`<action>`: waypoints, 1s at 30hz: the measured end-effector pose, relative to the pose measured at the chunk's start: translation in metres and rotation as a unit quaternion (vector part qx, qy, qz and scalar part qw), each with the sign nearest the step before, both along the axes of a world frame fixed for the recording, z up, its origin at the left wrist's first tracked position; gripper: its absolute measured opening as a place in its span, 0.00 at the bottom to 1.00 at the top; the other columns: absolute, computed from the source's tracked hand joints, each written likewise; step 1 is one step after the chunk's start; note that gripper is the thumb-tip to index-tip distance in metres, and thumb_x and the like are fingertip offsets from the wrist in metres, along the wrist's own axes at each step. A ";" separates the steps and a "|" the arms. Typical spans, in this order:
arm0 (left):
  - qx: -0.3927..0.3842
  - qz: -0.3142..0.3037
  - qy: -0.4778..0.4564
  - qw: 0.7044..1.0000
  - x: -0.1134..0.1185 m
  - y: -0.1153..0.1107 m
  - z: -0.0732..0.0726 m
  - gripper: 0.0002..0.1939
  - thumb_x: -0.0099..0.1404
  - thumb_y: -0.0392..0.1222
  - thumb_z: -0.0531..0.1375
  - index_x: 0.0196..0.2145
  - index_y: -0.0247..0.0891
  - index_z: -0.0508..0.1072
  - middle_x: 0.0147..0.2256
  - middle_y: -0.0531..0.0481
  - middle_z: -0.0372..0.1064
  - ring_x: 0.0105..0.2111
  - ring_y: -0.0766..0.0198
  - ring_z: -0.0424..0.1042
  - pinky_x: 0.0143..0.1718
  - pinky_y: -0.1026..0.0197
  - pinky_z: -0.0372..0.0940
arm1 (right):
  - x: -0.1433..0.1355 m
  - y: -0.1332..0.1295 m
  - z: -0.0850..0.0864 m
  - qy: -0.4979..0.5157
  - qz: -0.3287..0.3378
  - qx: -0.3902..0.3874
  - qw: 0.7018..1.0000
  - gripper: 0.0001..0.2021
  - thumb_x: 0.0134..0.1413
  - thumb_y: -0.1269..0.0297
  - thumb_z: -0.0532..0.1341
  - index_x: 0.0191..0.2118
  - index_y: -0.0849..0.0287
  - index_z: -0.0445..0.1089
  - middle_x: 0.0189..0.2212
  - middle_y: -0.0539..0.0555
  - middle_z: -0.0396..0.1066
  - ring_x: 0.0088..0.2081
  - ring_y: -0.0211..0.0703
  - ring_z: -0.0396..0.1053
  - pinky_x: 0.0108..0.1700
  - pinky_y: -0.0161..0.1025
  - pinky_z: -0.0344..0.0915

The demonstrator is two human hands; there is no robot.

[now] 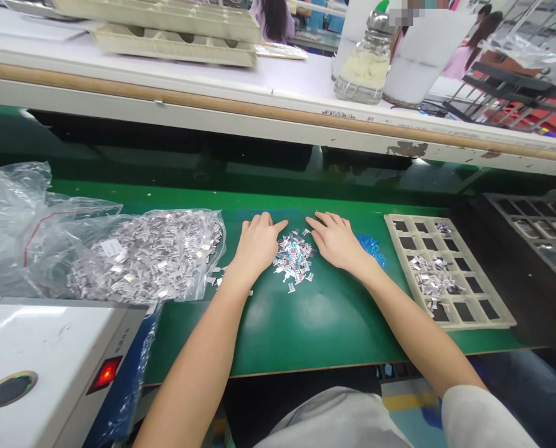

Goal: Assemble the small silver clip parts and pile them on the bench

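Observation:
A loose pile of small silvery flat pieces point(295, 255), some with blue on them, lies on the green work surface point(301, 336). At the pile's left edge rests my left hand point(258, 241), palm down, its index finger stretched over the far side. My right hand point(336, 236) is on the other side, fingers extended and pointing inward. Neither hand shows anything in its grasp. Just beyond my right wrist is a heap of small blue pieces point(372, 249). Left of my left hand lies a clear plastic bag point(165, 249) full of similar silvery pieces, a few spilled beside it.
On the right, a cream compartment tray point(469, 267) holds more silvery pieces, with a dark tray point(539, 233) beyond it. A white machine point(58, 361) with a lit red switch fills the front left. A glass bottle point(362, 71) and stacked trays point(175, 46) stand on the shelf.

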State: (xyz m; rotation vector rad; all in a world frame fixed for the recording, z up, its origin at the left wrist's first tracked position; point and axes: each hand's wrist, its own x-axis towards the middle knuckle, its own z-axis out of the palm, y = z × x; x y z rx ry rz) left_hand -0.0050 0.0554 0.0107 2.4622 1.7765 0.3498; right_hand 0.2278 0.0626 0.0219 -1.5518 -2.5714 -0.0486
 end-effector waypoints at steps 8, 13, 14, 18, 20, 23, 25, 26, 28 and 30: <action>-0.017 -0.009 -0.014 1.000 0.000 -0.001 0.003 0.32 0.72 0.27 0.49 0.64 0.47 0.76 0.48 0.37 0.69 0.51 0.46 0.69 0.51 0.45 0.65 | 0.012 -0.022 0.008 -0.022 0.017 -0.013 1.000 0.24 0.77 0.59 0.47 0.69 0.53 0.70 0.68 0.64 0.66 0.66 0.68 0.60 0.62 0.65 0.62; -0.013 -0.020 -0.020 1.000 -0.002 -0.002 0.003 0.31 0.72 0.27 0.49 0.63 0.46 0.78 0.47 0.37 0.69 0.50 0.46 0.70 0.51 0.46 0.65 | 0.012 -0.020 0.009 -0.008 0.017 -0.024 1.000 0.24 0.77 0.58 0.46 0.68 0.52 0.70 0.65 0.64 0.67 0.63 0.66 0.61 0.61 0.64 0.63; -0.009 -0.019 -0.018 1.000 -0.002 -0.002 0.002 0.31 0.72 0.27 0.49 0.64 0.46 0.77 0.48 0.37 0.69 0.50 0.46 0.70 0.51 0.46 0.65 | 0.012 -0.020 0.008 -0.007 0.015 -0.023 1.000 0.24 0.77 0.58 0.46 0.68 0.52 0.70 0.65 0.65 0.67 0.63 0.66 0.61 0.60 0.65 0.63; -0.010 -0.020 -0.018 1.000 -0.002 -0.002 0.002 0.32 0.72 0.26 0.48 0.65 0.46 0.76 0.48 0.37 0.70 0.50 0.47 0.69 0.50 0.46 0.65 | 0.010 -0.019 0.009 0.000 0.014 -0.022 1.000 0.24 0.77 0.59 0.47 0.67 0.53 0.71 0.64 0.66 0.67 0.63 0.67 0.61 0.60 0.65 0.63; -0.016 -0.025 -0.021 0.999 -0.002 -0.001 0.003 0.31 0.72 0.27 0.48 0.64 0.46 0.77 0.48 0.37 0.70 0.51 0.47 0.69 0.50 0.46 0.65 | 0.009 -0.016 0.010 0.009 0.012 -0.025 1.000 0.23 0.77 0.60 0.47 0.65 0.53 0.73 0.63 0.65 0.68 0.63 0.67 0.62 0.59 0.65 0.64; -0.017 -0.026 -0.014 0.999 0.000 -0.001 0.003 0.31 0.72 0.27 0.48 0.65 0.46 0.76 0.48 0.37 0.70 0.51 0.47 0.69 0.50 0.46 0.64 | 0.006 -0.003 0.009 0.041 -0.007 -0.028 0.999 0.21 0.76 0.62 0.49 0.63 0.56 0.74 0.60 0.65 0.71 0.60 0.64 0.65 0.57 0.61 0.66; -0.013 -0.025 -0.010 1.000 0.001 -0.001 0.003 0.32 0.72 0.26 0.48 0.66 0.45 0.75 0.48 0.37 0.70 0.50 0.46 0.70 0.50 0.46 0.64 | 0.003 0.012 0.005 0.071 -0.018 -0.026 0.997 0.20 0.75 0.64 0.50 0.62 0.58 0.74 0.57 0.64 0.73 0.56 0.61 0.66 0.58 0.58 0.66; -0.012 -0.025 -0.009 1.000 0.002 -0.002 0.002 0.32 0.72 0.26 0.48 0.66 0.45 0.75 0.48 0.37 0.69 0.50 0.46 0.70 0.50 0.45 0.64 | 0.001 0.020 0.003 0.083 -0.019 -0.025 0.996 0.20 0.74 0.66 0.51 0.62 0.60 0.74 0.55 0.64 0.73 0.55 0.60 0.67 0.59 0.56 0.66; -0.010 -0.026 -0.011 1.000 0.002 -0.002 0.001 0.33 0.71 0.26 0.48 0.66 0.45 0.74 0.48 0.36 0.70 0.49 0.45 0.71 0.49 0.45 0.65 | -0.002 0.035 -0.002 0.097 -0.019 -0.023 0.995 0.19 0.73 0.68 0.54 0.61 0.61 0.75 0.52 0.63 0.73 0.54 0.58 0.67 0.61 0.54 0.65; -0.010 -0.029 -0.019 0.999 0.002 0.000 -0.001 0.33 0.72 0.26 0.48 0.66 0.45 0.75 0.48 0.36 0.70 0.50 0.45 0.71 0.49 0.45 0.65 | -0.004 0.047 -0.006 0.103 -0.022 -0.027 0.994 0.18 0.72 0.66 0.57 0.59 0.62 0.77 0.50 0.63 0.72 0.53 0.58 0.67 0.62 0.52 0.65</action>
